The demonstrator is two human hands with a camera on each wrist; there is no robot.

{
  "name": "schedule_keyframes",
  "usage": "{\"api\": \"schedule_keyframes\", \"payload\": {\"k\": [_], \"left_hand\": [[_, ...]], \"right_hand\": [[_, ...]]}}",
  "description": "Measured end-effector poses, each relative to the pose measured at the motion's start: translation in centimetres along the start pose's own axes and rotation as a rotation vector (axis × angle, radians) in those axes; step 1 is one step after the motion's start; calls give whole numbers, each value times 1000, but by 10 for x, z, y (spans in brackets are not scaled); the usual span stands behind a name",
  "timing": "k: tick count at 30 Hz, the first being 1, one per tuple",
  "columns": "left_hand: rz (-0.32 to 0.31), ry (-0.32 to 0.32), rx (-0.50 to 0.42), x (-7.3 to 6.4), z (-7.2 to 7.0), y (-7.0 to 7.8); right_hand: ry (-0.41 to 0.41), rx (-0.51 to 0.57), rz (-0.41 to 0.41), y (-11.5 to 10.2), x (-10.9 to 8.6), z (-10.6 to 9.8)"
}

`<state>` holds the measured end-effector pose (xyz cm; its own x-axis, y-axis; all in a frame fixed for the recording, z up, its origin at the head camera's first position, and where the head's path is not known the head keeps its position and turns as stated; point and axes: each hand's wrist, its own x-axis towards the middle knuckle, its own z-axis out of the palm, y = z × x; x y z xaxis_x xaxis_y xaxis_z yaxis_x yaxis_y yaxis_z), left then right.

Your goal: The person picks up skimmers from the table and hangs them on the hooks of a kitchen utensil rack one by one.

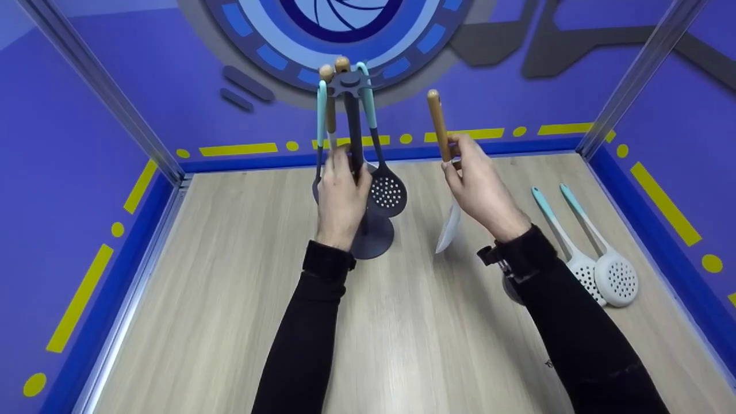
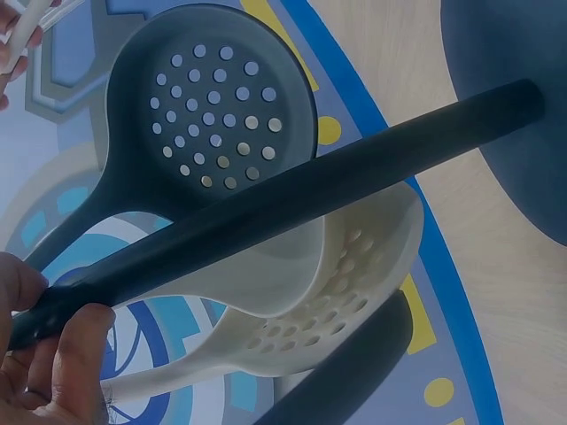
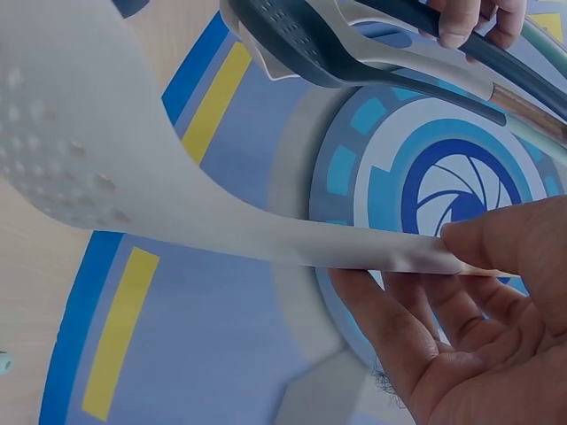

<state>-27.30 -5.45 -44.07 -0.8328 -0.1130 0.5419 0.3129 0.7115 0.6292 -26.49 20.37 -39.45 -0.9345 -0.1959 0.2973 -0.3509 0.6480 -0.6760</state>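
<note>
My left hand [image 1: 340,192] grips the dark post of a utensil stand [image 1: 372,241], its fingers and thumb curled round the post in the left wrist view. On the stand hang a dark skimmer [image 2: 213,111] with a mint handle, white utensils with wooden handles, among them a skimmer [image 2: 301,341], and a dark utensil with a mint handle [image 1: 321,115]. To the right, my right hand [image 1: 480,181] pinches a white slotted skimmer [image 3: 80,115] where its neck meets the wooden handle [image 1: 437,118]. This skimmer is held upright, handle up and head down, apart from the stand.
Two whitish skimmers with mint handles [image 1: 552,215] [image 1: 618,279] lie on the wooden table [image 1: 241,322] at the right. Part of a dark utensil [image 1: 510,290] shows beside the right sleeve. Blue printed walls [image 1: 75,172] with metal corner posts surround the table.
</note>
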Motion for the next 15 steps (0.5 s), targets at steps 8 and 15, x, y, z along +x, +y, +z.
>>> {"api": "schedule_keyframes", "payload": {"k": [8,15], "left_hand": [[13,12,-2,0,0,0],[3,2,-11,-1,-1,0]], "right_hand": [[17,8,-33,-9,8,-5],[15,-7,-49,-16,11,-7]]}}
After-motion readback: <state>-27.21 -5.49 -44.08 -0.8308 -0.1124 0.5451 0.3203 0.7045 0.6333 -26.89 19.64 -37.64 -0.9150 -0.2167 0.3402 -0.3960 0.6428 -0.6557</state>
